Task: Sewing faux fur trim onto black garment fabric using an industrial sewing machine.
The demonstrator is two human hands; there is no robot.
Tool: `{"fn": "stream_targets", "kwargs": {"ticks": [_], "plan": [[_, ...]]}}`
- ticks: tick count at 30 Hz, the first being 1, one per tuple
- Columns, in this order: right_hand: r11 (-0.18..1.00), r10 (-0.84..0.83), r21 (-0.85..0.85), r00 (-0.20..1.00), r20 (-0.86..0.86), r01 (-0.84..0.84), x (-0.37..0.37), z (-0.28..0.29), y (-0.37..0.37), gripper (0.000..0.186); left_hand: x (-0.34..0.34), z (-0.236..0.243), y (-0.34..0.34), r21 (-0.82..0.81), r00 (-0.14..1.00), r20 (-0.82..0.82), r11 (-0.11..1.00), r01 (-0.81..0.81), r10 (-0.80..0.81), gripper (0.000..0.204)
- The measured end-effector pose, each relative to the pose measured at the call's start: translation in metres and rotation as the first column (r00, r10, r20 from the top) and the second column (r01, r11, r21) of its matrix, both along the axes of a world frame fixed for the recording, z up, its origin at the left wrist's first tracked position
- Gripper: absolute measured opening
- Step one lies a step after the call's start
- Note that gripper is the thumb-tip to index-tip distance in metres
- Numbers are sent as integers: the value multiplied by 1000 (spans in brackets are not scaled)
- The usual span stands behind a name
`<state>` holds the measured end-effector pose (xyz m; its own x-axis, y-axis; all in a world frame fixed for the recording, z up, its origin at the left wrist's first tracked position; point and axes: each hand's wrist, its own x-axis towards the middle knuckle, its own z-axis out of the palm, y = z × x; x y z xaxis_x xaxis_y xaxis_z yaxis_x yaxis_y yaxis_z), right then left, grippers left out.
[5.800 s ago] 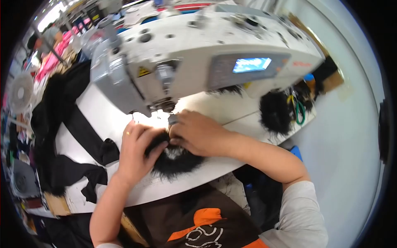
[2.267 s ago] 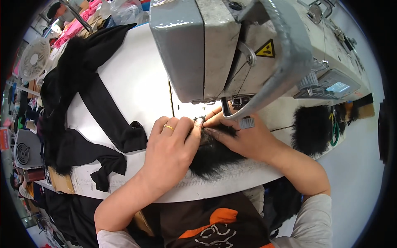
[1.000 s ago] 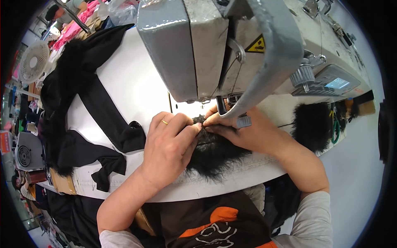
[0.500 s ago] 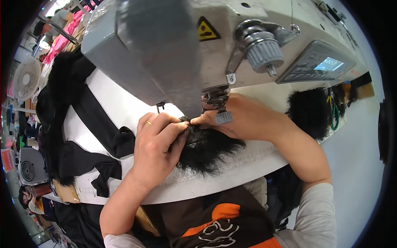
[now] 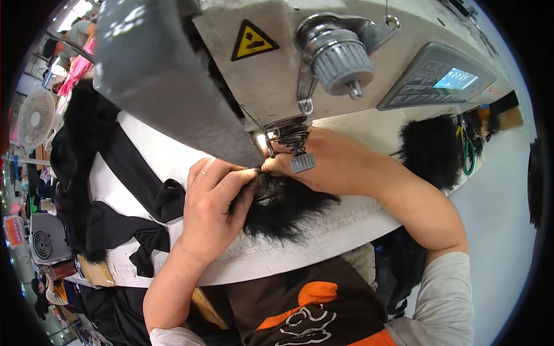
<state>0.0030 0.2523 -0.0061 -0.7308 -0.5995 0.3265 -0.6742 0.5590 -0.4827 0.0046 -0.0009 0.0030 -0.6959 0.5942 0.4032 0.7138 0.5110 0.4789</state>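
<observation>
My left hand (image 5: 213, 207), a ring on one finger, pinches the edge of a black fur piece (image 5: 288, 216) with thumb and curled fingers, just below the sewing machine's head (image 5: 161, 92). My right hand (image 5: 326, 164) grips that same piece from the right, fingertips close to the left thumb and partly behind the spring-loaded tension knob (image 5: 302, 161). The needle area is mostly hidden by the head and fingers. The fur hangs toward the ruler-marked front edge of the white table (image 5: 306, 242).
Black fabric strips with fur trim (image 5: 138, 179) lie on the left. Another fur piece (image 5: 430, 150) and scissors (image 5: 468, 158) sit at right, below the control panel (image 5: 433, 75). A fan (image 5: 36, 118), pink cloth and a co-worker (image 5: 81, 37) are at far left.
The machine head looms larger and further left as the view has shifted. Both hands stay on the fur piece, drawn slightly leftward in the picture over the last second.
</observation>
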Motion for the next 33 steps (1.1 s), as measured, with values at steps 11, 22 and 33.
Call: {"fn": "stream_targets", "kwargs": {"ticks": [11,22,33], "plan": [[992,9,-127,994,-108,-22,2,0,-7,23,0,-4,0,-11,1000,-21,1000,0,-1,30],[972,-71,-180,923,377,149,5,6,-9,25,5,-1,4,-120,983,-179,993,8,-29,18],[969,-228,-37,946,232,243,18,5,-14,16,-1,-1,-5,66,995,83,996,-52,47,18]]}}
